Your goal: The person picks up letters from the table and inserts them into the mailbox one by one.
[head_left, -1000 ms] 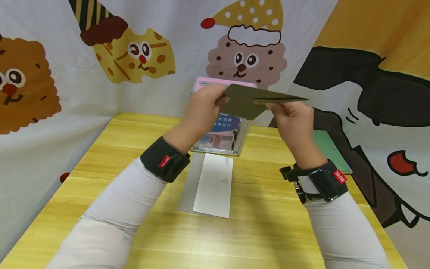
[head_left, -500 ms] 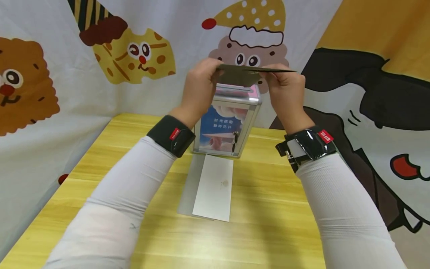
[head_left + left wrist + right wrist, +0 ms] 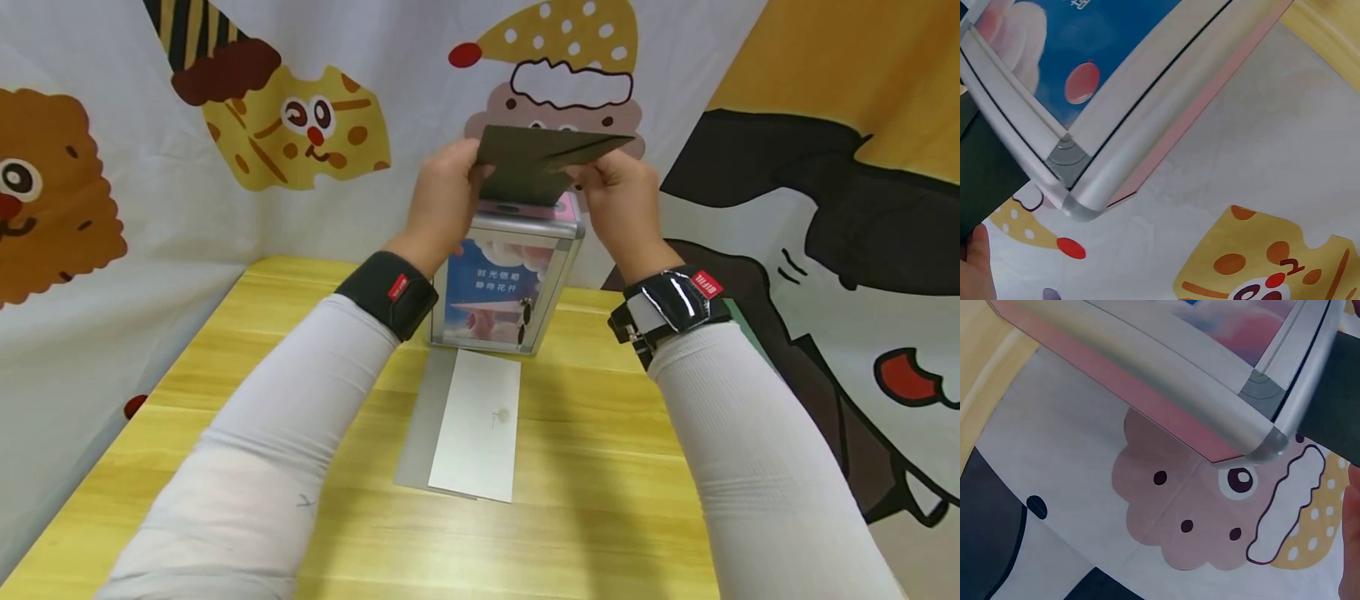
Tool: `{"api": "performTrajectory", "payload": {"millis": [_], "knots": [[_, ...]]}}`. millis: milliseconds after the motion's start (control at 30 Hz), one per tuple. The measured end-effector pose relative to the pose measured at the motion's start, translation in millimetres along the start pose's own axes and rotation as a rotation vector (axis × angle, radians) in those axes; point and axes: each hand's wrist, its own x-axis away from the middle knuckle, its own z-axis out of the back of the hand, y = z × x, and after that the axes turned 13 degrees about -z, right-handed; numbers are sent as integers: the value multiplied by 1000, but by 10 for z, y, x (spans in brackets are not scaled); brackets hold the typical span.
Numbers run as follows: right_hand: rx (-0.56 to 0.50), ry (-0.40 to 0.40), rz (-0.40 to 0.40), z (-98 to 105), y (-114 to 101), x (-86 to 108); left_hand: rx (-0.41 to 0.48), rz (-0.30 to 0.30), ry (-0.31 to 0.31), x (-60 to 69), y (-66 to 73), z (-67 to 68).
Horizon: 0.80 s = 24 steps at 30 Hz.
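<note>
Grey sheet (image 3: pixel 425 433) on table (image 3: pixel 600 433), front of box (image 3: pixel 495 287). Left hand (image 3: pixel 444 192) above box's left side, pinching dark envelope (image 3: pixel 521 158). White card (image 3: pixel 476 429) overlaps grey sheet, front of box. Envelope over box top, lower edge at it; can't tell if inserted. Right hand (image 3: pixel 621 200) above box's right, pinching envelope's other side.

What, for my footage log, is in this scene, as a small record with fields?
Left hand: holds the dark olive paper by its left side
Right hand: pinches its right side
Paper position: at the top of the box; contact unclear
Box: pink top, blue picture front, stands on table
In front of box: white card partly covering a gray sheet
Backdrop: cartoon-printed cloth
</note>
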Motion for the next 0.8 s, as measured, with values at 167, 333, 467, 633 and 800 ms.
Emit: {"api": "performTrajectory", "payload": {"millis": [167,333,467,633,800], "knots": [[14,-69,-95,-115,30,-31,44,154,-81,13,-74,-19],[64,-111,-129,-248,162,-2,74,236,-108,18,-99,-44],[97,-106,-134,-328,268,22,58,229,-91,-7,-75,-41],[131,-126,-192,-382,331,50,40,201,-107,-41,-25,-20],[116,-191,-232,-358,312,45,25,200,-105,-56,-35,-19]]}}
